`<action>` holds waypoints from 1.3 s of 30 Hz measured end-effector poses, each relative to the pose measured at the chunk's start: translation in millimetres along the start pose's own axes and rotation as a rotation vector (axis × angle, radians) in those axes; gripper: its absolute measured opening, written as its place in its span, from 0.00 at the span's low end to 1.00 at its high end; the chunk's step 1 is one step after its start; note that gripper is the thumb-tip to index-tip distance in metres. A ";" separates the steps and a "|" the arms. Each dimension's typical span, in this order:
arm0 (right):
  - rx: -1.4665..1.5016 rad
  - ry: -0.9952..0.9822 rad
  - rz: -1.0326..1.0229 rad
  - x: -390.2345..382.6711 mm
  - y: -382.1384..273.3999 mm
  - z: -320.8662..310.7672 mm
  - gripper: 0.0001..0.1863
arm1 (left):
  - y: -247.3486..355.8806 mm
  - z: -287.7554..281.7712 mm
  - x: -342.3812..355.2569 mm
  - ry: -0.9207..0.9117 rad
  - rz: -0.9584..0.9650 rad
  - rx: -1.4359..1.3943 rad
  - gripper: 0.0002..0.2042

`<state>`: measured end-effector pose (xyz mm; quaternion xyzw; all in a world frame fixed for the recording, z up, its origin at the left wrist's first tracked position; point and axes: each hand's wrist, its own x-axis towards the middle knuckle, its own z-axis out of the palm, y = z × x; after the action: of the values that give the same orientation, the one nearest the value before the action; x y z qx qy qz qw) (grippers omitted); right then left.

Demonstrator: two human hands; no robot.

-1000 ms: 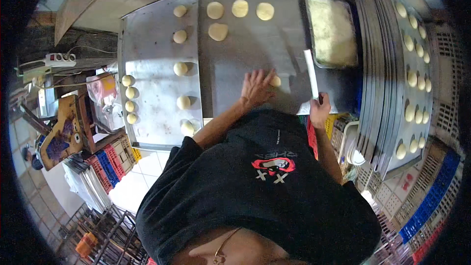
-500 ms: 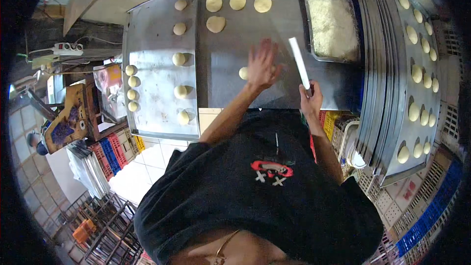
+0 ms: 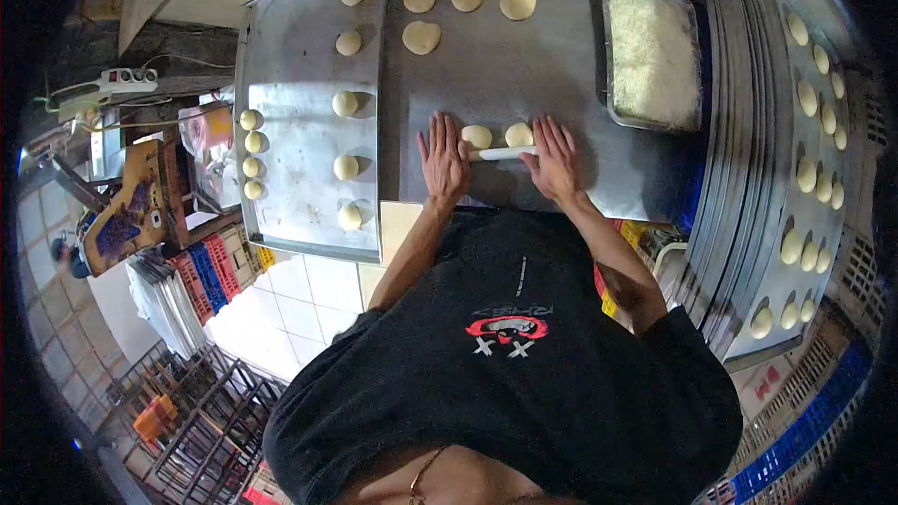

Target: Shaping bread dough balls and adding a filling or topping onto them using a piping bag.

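Note:
A white rolling pin (image 3: 507, 153) lies crosswise on the grey metal worktop (image 3: 524, 75), close to my body. My left hand (image 3: 444, 164) rests flat over its left end, fingers stretched forward. Over the right end lies my right hand (image 3: 556, 161), its fingers also straight. Both palms cover the pin's ends, so the grip there is hidden. Just beyond the pin, between my hands, sit a left dough piece (image 3: 476, 137) and a right dough piece (image 3: 519, 135). Farther back are several flattened dough rounds, among them a slightly uneven one (image 3: 421, 37).
On the left, a metal tray (image 3: 299, 122) carries several dough balls (image 3: 345, 104). A shallow pan of pale flour-like powder (image 3: 652, 51) stands at the back right. Beyond it are stacked metal trays (image 3: 734, 131), the outermost bearing rows of dough balls (image 3: 806, 175).
My right hand has brought the upraised rolling pin down flat across the worktop. My left hand has shifted left off the dough and onto the pin's other end, uncovering two dough pieces.

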<state>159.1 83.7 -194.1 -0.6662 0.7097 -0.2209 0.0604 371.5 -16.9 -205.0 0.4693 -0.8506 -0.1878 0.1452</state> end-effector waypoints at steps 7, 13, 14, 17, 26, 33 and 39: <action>-0.249 -0.044 0.169 113.3 19.4 21.5 0.35 | -23.8 -5.3 118.6 0.234 -0.034 0.189 0.30; -0.148 0.162 0.136 127.9 39.7 29.8 0.32 | -12.2 1.8 124.6 0.212 0.047 0.084 0.29; -0.097 0.092 0.150 114.8 30.7 27.4 0.33 | -11.5 -0.2 105.4 0.158 0.043 0.047 0.29; -0.070 -0.010 0.160 55.9 10.2 18.7 0.34 | -5.7 2.3 56.5 0.035 0.059 0.114 0.32; -0.056 -0.021 0.039 -43.6 -14.1 13.2 0.30 | -1.7 -6.8 -37.5 -0.127 0.108 -0.026 0.34; 0.080 -0.052 0.356 -14.3 19.8 1.3 0.16 | -24.4 -23.8 0.9 0.159 -0.131 -0.214 0.21; -0.038 0.208 0.074 45.2 6.1 19.1 0.14 | -18.3 25.4 29.5 -0.178 0.276 -0.393 0.12</action>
<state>156.0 35.5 -204.2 -0.6141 0.7404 -0.2727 -0.0180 359.0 -46.3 -233.8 0.2931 -0.8631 -0.3687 0.1826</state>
